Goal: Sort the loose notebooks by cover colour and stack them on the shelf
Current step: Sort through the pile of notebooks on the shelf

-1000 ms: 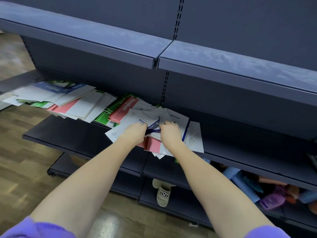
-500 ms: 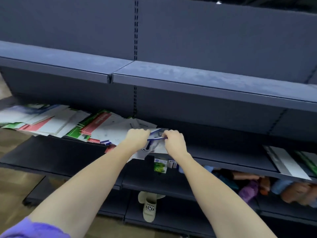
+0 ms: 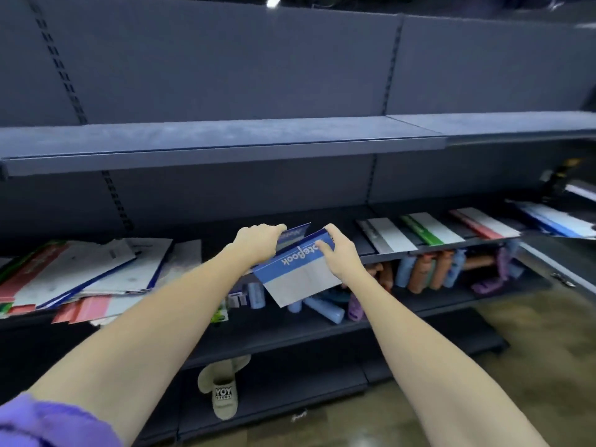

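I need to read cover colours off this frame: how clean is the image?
Head view: wide-angle bending of the shelf edge; sorted stacks at right smeared; the blue notebook held by both hands is sharp enough to read; a ceiling light glares at top.

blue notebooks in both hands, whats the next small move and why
Probably carry the blue notebooks, held by the left hand and right hand, rightward to the blue stack at the far right of the shelf. The sorted stacks there run black, green, red, then blue.
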